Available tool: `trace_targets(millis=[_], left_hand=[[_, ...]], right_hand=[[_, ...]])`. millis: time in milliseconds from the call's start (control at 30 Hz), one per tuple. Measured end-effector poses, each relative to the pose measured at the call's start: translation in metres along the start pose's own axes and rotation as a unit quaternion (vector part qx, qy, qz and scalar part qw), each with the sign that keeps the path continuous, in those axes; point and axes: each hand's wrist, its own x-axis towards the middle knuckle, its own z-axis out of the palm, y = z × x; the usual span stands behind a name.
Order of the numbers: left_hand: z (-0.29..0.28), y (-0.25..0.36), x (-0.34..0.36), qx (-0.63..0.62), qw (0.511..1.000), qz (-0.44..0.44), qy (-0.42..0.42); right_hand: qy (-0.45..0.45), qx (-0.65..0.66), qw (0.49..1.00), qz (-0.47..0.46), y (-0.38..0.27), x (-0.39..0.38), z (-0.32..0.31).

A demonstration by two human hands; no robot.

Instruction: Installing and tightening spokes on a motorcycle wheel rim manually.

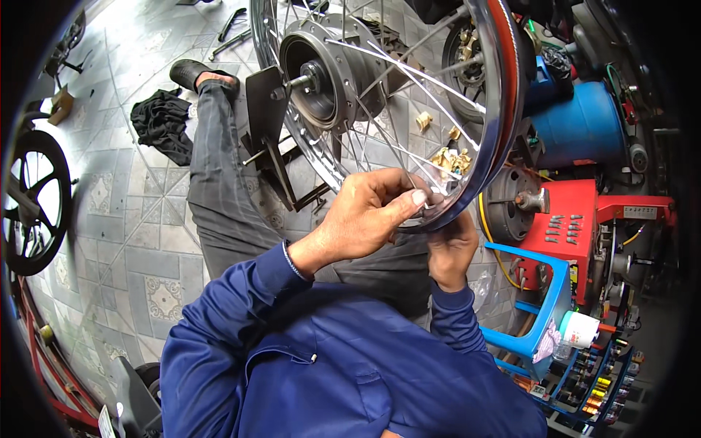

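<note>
A spoked wheel rim (491, 139), shiny with a dark blue tint, stands in front of me, with its drum hub (314, 80) held by the axle in a dark metal stand (264, 109). Silver spokes (409, 69) run from hub to rim, some crossing loosely. My left hand (369, 212) reaches the rim's lower inner side, thumb and fingers pinched on a spoke end there. Below, on the outer side, my right hand (453, 252) curls its fingers against the rim; the rim hides its fingertips.
Brass-coloured small parts (451, 160) lie on the tiled floor behind the spokes. To the right stand a red machine (562, 241), a blue drum (580, 128) and a blue plastic stool (558, 274). A black cloth (162, 125) and a black wheel (36, 204) are at the left.
</note>
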Motion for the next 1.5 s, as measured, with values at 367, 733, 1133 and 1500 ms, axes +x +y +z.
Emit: trace_targets(millis=[367, 733, 1133, 1500], left_hand=[[0.023, 0.053, 0.02, -0.124, 0.991, 0.015, 0.056], [-0.005, 0.106, 0.057, 0.404, 0.719, 0.532, 0.193], [-0.03, 0.129, 0.097, 0.418, 0.654, 0.597, 0.2], [-0.022, 0.109, 0.095, 0.308, 0.715, 0.578, 0.245]], right_hand=[[0.09, 0.105, 0.986, -0.089, -0.031, 0.04, 0.027], [0.05, -0.025, 0.981, -0.184, -0.13, 0.108, 0.06], [-0.009, -0.159, 0.963, -0.216, -0.148, 0.148, 0.061], [-0.001, -0.205, 0.935, -0.289, -0.154, 0.151, 0.064]])
